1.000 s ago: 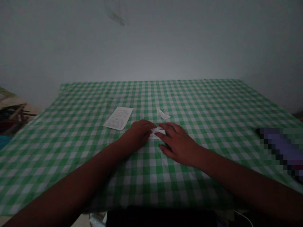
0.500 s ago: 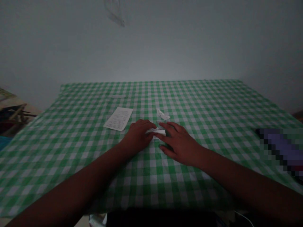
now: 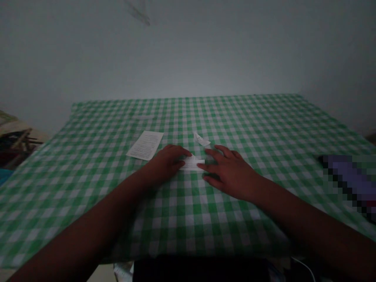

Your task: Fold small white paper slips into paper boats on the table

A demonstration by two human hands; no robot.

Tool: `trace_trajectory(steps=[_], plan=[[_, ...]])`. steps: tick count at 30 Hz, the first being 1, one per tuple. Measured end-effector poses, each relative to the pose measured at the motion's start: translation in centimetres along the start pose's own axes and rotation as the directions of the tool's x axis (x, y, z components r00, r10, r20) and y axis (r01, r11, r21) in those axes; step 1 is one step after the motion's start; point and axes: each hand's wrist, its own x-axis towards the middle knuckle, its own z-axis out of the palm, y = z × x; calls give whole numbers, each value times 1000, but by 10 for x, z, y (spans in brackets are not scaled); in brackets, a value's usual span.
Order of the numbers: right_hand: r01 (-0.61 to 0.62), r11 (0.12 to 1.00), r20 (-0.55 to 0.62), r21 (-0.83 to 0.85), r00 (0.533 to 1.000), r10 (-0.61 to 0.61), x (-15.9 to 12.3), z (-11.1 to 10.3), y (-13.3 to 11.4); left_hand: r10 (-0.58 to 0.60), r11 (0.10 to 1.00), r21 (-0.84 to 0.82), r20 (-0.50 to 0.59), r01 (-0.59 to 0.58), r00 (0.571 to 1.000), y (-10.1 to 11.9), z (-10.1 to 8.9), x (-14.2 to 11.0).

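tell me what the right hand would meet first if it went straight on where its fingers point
Most likely the small white printed paper: the right hand appears to touch its right end. Beyond lies the left hand, roughly in line, though heights are hard to judge.

Exposure running dim. Wall is glowing faintly mid-frame, fading toward corners. Forearms are throwing soft shadow on the tablecloth; its front edge is reading murky. Print on the paper strip is blurring. Wide lens is stretching the sides; coarse pixels are masking the dark object far right.
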Motion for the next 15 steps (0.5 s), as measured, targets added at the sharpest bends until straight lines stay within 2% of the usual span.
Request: trace_trajectory(steps=[7, 12, 15], plan=[[-12, 1000, -13, -9, 1000, 12, -3, -7, 9, 85, 996, 15, 97, -86, 992, -5, -11, -1], [-23, 999, -14, 31, 1000, 24, -1, -9, 11, 166, 986, 8, 121, -168, 979, -9, -16, -2], [-14, 999, -20, 51, 1000, 15, 2, -9, 9, 220, 969, 81, 140, -233, 965, -7, -16, -2]])
